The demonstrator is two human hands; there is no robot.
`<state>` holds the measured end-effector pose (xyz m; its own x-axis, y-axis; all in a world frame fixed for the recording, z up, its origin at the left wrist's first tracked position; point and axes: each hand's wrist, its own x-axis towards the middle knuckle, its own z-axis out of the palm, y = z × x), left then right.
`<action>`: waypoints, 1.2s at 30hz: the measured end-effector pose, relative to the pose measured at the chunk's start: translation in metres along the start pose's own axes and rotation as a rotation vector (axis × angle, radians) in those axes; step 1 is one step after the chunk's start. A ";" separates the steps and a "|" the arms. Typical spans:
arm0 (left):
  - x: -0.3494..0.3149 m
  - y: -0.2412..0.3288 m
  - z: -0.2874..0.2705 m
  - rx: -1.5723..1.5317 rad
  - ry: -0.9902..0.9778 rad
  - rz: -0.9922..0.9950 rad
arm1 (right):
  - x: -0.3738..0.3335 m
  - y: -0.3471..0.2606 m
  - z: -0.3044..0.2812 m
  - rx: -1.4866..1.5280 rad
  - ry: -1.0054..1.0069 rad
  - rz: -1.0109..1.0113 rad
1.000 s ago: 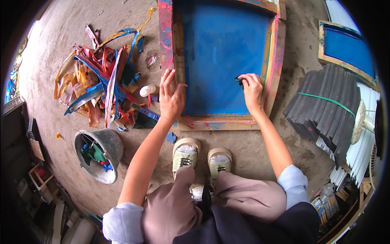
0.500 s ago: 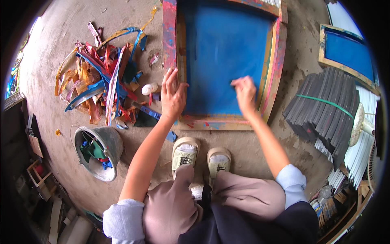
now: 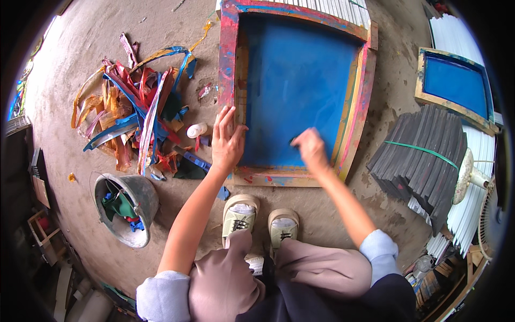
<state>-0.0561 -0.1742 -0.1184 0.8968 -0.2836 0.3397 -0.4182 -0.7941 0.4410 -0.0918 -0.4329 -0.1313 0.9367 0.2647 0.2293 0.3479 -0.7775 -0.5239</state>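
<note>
Dark, bunched material shows at the fingertips of a person's right hand (image 3: 314, 148), the fingers drawn in and closed around the small dark scrap (image 3: 293, 141), its outline softened by blur. The hand works over the blue screen (image 3: 295, 80), above the lower part of its face and nearer the bottom edge than the top; whether the scrap presses on the surface cannot be told. The left hand (image 3: 227, 142) lies with its fingers extended side by side and its thumb held apart, resting on the left side of the paint-stained wooden frame (image 3: 228, 59), toward the lower left corner. The frame surrounds the screen and lies on the concrete floor (image 3: 177, 214), its bottom edge just ahead of the person's pale shoes (image 3: 239, 217). Beyond the left edge are a white bottle (image 3: 197, 130), a blue-handled tool (image 3: 196, 160) and a tangled heap of red, blue and orange strips (image 3: 131, 110), with a grey bucket (image 3: 148, 196) tilted below the heap. Off the right edge, a green strap (image 3: 424, 152) binds a stack of dark slabs (image 3: 416, 166), and a smaller framed blue panel (image 3: 455, 81) lies farther up.
</note>
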 end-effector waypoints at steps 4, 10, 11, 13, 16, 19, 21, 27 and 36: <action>0.003 -0.001 0.000 -0.034 0.020 0.013 | -0.019 -0.005 0.017 0.072 -0.094 -0.095; 0.005 0.007 -0.001 0.023 0.009 0.016 | 0.058 0.046 -0.050 0.013 0.264 0.341; 0.006 0.006 -0.002 0.025 0.000 0.018 | 0.057 0.045 -0.045 -0.081 0.295 0.278; 0.004 0.004 -0.003 0.034 -0.010 0.009 | 0.023 0.023 -0.022 -0.028 0.176 0.169; 0.001 -0.002 0.002 0.003 0.020 0.014 | -0.038 -0.009 0.009 0.158 -0.111 0.133; -0.001 0.002 0.000 0.000 0.003 0.010 | -0.017 0.015 -0.003 -0.078 0.055 -0.106; 0.003 0.006 0.001 0.026 -0.020 0.010 | 0.021 0.046 -0.033 -0.136 0.252 0.135; 0.000 0.000 -0.002 0.019 -0.006 0.004 | 0.002 0.032 -0.023 -0.090 0.215 0.249; 0.003 0.010 0.002 0.003 -0.041 -0.002 | 0.006 0.050 -0.033 0.038 0.272 0.370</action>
<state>-0.0571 -0.1839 -0.1146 0.9027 -0.3040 0.3045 -0.4162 -0.7964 0.4388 -0.0702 -0.4891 -0.1292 0.9556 -0.1899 0.2253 -0.0019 -0.7685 -0.6398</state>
